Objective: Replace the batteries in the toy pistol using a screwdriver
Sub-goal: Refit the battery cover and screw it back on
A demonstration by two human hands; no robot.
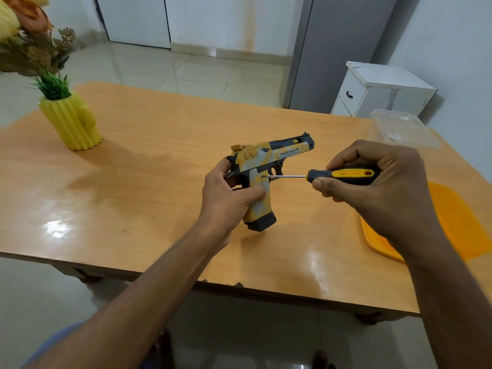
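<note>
Yellow-black screwdriver (343,176) gripped in right hand (378,187), shaft horizontal, tip on grip screw of toy pistol (266,171); left hand (229,198) clamps grip above surface (149,166).

Bright, even indoor light is filling the room, coming mostly from overhead. It is bouncing off the glossy wooden table (149,134), leaving white glare patches near its front edge and a softer sheen across the middle. The tiled floor (186,67) is also gleaming. A yellow vase (70,122) is casting a soft, blurred shadow to its right, and a faint shadow is lying under the toy pistol (262,179). The centre is looking sharp. The wide-angle lens is bowing the table's edges, and the flowers (24,30) at the upper left corner are appearing stretched and slightly blurred.
</note>
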